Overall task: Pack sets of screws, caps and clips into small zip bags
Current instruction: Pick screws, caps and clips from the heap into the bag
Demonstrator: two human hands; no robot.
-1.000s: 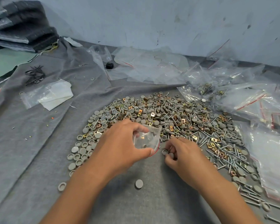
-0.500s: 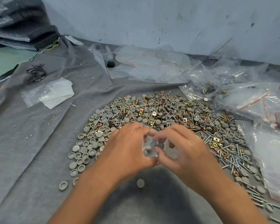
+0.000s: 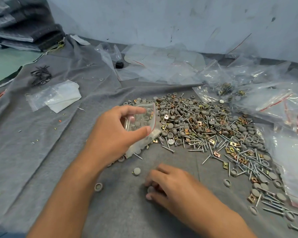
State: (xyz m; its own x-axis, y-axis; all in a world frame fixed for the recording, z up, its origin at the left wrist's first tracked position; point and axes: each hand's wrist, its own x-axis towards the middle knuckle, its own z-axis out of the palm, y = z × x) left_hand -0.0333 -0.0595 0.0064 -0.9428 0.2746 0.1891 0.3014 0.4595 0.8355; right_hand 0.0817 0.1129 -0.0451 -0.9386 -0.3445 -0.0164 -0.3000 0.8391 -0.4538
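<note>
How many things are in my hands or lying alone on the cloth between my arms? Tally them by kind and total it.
Zip bag: 1, held in the left hand, at.
Grey cap: 3; one pinched by the right hand at, one dome up, one hollow up.
Total: 4.
Caps half hidden under the left hand are not counted.

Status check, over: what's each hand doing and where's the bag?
Left hand holds small zip bag above pile edge. Right hand pinching a grey cap on the cloth. Nothing in the way.
</note>
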